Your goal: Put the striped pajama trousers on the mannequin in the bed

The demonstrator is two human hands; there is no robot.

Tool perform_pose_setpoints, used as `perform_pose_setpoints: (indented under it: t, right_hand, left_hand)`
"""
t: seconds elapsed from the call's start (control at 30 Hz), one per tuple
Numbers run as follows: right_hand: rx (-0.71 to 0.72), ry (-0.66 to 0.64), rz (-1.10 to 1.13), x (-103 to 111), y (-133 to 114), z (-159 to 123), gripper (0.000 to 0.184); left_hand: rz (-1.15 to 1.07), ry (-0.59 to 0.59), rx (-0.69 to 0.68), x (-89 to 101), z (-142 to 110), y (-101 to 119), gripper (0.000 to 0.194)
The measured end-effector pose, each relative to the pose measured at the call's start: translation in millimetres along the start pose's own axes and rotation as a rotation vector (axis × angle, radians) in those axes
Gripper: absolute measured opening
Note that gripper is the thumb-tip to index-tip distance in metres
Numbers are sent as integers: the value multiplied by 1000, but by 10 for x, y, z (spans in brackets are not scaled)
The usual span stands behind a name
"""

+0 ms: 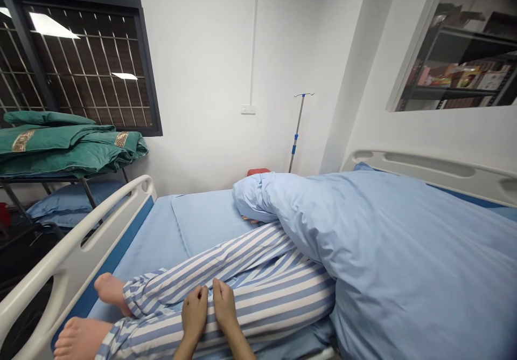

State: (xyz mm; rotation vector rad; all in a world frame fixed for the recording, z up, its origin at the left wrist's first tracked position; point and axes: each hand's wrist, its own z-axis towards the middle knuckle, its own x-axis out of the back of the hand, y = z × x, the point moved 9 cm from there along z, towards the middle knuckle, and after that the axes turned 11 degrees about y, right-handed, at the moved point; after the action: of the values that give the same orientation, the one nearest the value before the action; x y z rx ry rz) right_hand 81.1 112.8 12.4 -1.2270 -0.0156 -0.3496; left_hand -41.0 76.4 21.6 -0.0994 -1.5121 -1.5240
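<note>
A figure in blue-and-white striped pyjamas lies on a hospital bed, legs toward the footboard, bare feet at the lower left. A light blue quilt covers the upper body. My left hand and my right hand lie side by side, palms down, on the nearer striped trouser leg. The fingers of both are stretched out flat and hold nothing.
A white footboard rail runs along the left, a white side rail at the right. The mattress has a light blue sheet. Folded green bedding sits on a rack at left. An IV pole stands by the wall.
</note>
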Motion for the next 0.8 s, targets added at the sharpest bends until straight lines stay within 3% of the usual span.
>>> perform_pose_setpoints:
  t: [0.1,0.17,0.23,0.37,0.57,0.67,0.8]
  right_hand:
    - [-34,-4,90,11,-8,14,47]
    - [-65,-2,138,29,2,24,46]
    - [-100,12,184,56,30,33,45]
    - [-106,15,233,103,11,80,47]
    - [53,-67,37,292,-184,183,47]
    - [68,-62,-48,451,-98,166,47]
    - [110,-87,-148,498,27,107,46]
  left_hand:
    - [-229,36,13,-64,4,170,38]
    - [-324,67,107,-129,-20,169,45]
    - [-302,70,158,-203,-54,139,49]
    - [-141,6,40,-313,-73,150,48]
    - [-32,-37,-41,-359,-107,172,47]
    - [-46,-12,-15,-317,-126,178,47]
    - [-186,28,19,-252,-84,254,50]
